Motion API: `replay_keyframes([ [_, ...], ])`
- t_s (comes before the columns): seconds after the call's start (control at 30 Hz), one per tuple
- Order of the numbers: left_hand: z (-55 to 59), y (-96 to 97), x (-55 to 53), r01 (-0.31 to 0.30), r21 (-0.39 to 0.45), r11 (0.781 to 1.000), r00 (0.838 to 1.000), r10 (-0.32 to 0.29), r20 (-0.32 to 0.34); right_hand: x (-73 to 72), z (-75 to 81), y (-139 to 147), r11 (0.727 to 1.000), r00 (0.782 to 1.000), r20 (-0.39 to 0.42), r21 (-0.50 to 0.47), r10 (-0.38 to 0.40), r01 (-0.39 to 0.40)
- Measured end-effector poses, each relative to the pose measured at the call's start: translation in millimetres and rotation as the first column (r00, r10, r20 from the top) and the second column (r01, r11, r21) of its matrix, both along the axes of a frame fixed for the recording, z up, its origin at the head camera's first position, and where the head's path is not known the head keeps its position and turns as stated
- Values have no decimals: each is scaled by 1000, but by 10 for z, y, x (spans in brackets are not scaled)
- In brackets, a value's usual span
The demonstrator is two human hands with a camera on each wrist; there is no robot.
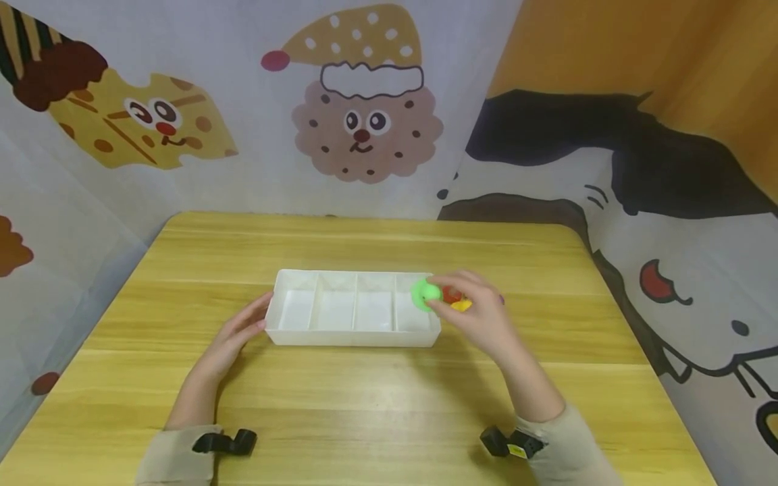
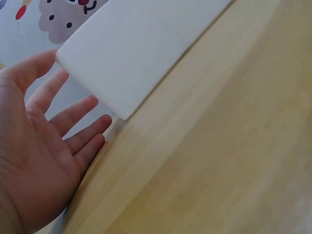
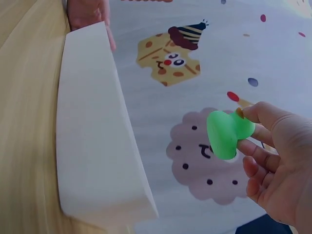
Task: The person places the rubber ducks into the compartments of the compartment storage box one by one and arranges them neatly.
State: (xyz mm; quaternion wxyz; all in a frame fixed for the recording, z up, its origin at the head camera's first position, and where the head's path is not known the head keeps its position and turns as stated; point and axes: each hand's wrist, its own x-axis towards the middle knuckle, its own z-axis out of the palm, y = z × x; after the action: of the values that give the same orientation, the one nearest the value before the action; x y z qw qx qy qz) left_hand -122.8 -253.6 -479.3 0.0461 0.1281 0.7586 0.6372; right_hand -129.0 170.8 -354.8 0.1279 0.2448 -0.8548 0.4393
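A long white tray (image 1: 352,339) with several compartments stands on the table. My left hand (image 1: 236,337) is at its left end, thumb and fingers spread. In the left wrist view the fingertips (image 2: 62,74) meet the end wall of the tray (image 2: 122,53). My right hand (image 1: 480,310) pinches a small bright green toy duck (image 1: 427,295) over the right-end compartment. The right wrist view shows the green duck, with a bit of orange on it, between thumb and fingers, raised above the rim of the tray.
Beyond the tray's right end, partly hidden behind my right hand, lie small red (image 1: 451,293) and yellow (image 1: 462,305) things, with a bit of purple. The wooden table (image 1: 352,412) reaches back to a cloth (image 1: 243,40) printed with cartoon figures.
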Motion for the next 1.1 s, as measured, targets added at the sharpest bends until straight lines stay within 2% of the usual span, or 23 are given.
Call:
replay_keyframes([
  [0.2,3,1,-9,0,-2,1000,1000,0,-1,-67,32,-178,997,998,9,-42,66,-66],
  [0.4,-3,-3,-13,-5,-8,1000,1000,4,-2,-125,26,-370,995,995,-12,-22,101,-101],
  [0.63,-1,-5,-6,-9,-20,1000,1000,9,0,-150,47,-611,990,989,40,0,143,-144],
  [1.1,7,-4,-1,-7,-18,1000,1000,7,-4,-241,43,-1065,961,960,36,24,276,-277],
])
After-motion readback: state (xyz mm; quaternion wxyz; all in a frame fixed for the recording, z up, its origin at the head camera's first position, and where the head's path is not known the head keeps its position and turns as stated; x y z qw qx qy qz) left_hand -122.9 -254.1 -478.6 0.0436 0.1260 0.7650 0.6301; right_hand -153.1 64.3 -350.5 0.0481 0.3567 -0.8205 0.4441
